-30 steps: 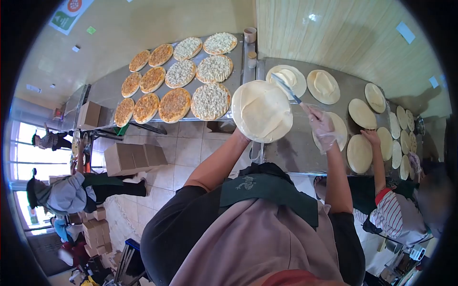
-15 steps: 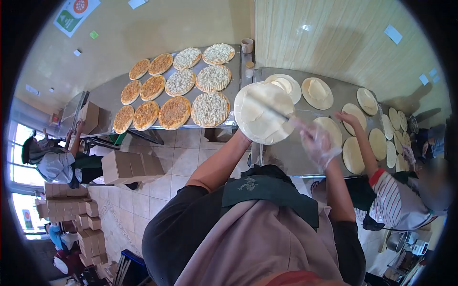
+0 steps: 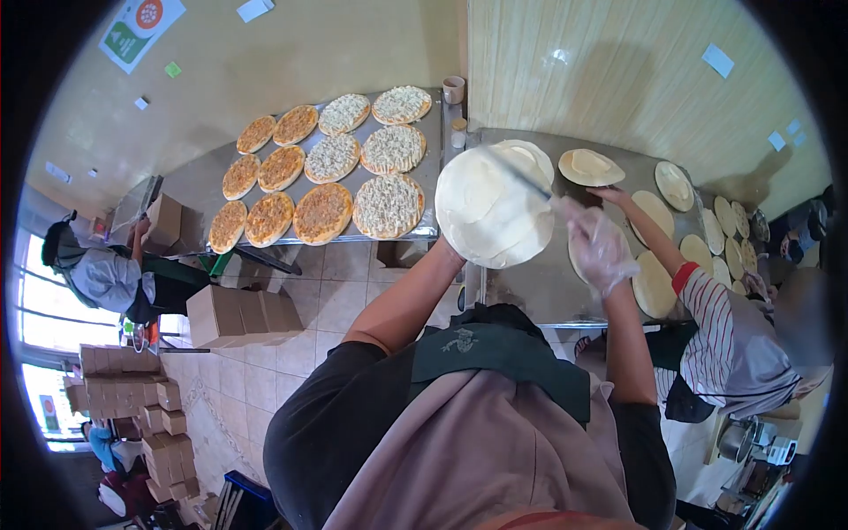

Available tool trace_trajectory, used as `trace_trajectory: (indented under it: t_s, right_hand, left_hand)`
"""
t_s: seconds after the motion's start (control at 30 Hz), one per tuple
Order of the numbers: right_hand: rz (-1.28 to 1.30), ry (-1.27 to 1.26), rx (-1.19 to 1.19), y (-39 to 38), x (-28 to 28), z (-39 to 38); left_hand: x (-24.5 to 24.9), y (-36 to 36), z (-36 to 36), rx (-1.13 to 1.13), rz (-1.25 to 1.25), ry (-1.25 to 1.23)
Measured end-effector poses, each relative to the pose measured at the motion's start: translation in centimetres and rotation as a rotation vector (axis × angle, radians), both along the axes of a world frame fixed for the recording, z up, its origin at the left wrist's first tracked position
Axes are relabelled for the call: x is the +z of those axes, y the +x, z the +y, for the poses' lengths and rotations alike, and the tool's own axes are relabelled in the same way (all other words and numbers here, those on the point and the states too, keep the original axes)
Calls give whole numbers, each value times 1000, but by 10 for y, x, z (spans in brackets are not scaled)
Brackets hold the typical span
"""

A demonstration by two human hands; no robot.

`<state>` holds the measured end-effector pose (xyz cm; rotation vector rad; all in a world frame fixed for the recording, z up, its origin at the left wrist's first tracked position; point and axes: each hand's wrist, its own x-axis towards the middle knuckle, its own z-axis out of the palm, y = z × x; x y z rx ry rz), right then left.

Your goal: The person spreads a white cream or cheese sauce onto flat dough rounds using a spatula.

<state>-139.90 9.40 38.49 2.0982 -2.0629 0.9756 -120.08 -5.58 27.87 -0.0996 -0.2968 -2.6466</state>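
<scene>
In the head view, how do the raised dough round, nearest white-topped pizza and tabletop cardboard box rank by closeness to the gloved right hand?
1. The raised dough round, just left of the right hand and knife.
2. The white-topped pizza, farther left.
3. The tabletop cardboard box, far left.

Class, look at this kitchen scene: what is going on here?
The person holds up a round pale dough base on the left hand, hidden beneath it. The right hand, in a clear plastic glove, holds a thin metal blade across its top. A co-worker's hand reaches over more bases on the steel table. Topped pizzas cover the table alongside.
</scene>
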Motion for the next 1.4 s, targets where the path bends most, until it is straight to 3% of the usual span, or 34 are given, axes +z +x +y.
trace_trajectory:
  t_s: [0.07, 0.17, 0.27, 0.37, 0.4, 0.47, 0.6, 0.67, 0.87, 0.93, 0.97, 1.07, 1.1, 1.2, 1.3, 1.4]
  right_hand:
    - [-1, 97, -124, -8, -7, -3]
    - [140, 1, 9, 12, -13, 2]
    - [178, 75, 141, 43, -8, 25]
    - [94, 120, 189, 37, 4, 33]
    - [91, 122, 182, 29, 2, 31]
    - [107, 59, -78, 1, -3, 17]
    - [-68, -129, -111, -28, -25, -11]
    - [103, 12, -69, -18, -40, -2]
    - [-13, 277, 162, 16, 10, 35]
    - [-66, 232, 69, -1, 10, 27]
    - [-102, 181, -15, -15, 11, 20]
    - [-249, 5, -129, -56, -36, 1]
    - [-149, 122, -199, -61, -48, 4]
    - [9, 329, -305, -17, -26, 22]
    - [-23, 368, -232, 27, -19, 39]
    - [-40, 390, -221, 56, -12, 48]
  left_hand:
    - [3, -8, 0, -3, 9, 5]
    - [9, -10, -2, 15, 29, 4]
    - [15, -14, -13, 40, 36, 10]
    - [20, -12, -12, 47, 53, 9]
    - [22, -13, -14, 46, 54, 11]
    - [22, -14, -4, 43, 56, 14]
    - [30, -23, -2, 42, 73, 11]
    - [36, -23, -4, 61, 89, 6]
    - [38, -26, -19, 105, 96, 12]
    - [25, -31, -23, 97, 121, 56]
    - [47, -28, -15, 129, 57, 3]
    - [54, -36, -13, 102, 100, -4]
    - [55, -38, -13, 103, 126, -9]
    - [46, -45, -19, 136, 193, 0]
    - [12, -52, -28, 279, 72, 114]
    - [8, -63, -21, 403, -110, 213]
